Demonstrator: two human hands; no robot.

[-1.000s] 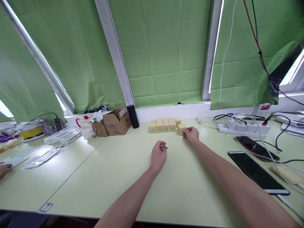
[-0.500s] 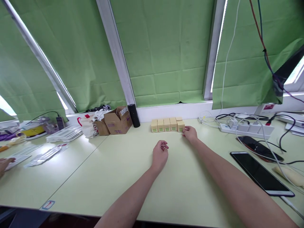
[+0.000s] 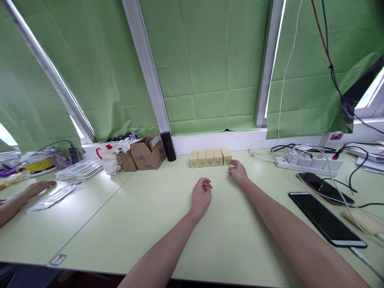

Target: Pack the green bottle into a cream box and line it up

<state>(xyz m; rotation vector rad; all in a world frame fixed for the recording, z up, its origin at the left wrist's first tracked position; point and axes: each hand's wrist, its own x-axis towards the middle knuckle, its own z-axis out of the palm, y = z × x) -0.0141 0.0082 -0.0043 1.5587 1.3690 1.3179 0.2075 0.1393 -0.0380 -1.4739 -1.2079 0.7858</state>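
Observation:
Several small yellow boxes with green labels [image 3: 210,157] stand side by side in a row near the back of the pale green table [image 3: 156,216]. My right hand [image 3: 238,172] rests on the table just in front of the row's right end. Its fingers are apart and its fingertips lie at the last box [image 3: 227,156]; whether they touch it I cannot tell. My left hand [image 3: 201,196] lies on the table nearer to me, loosely curled, with nothing in it.
A brown cardboard box [image 3: 148,152] and a black cylinder [image 3: 168,146] stand left of the row. At the right lie a white power strip [image 3: 306,162] with cables and a dark tablet [image 3: 325,218]. Another person's hand [image 3: 39,187] rests among plastic packets [image 3: 57,196] at the left.
The last box, set apart in front of the row's right end, is now in line with the others. My right hand has drawn back slightly. The other person's hand has come further onto the table.

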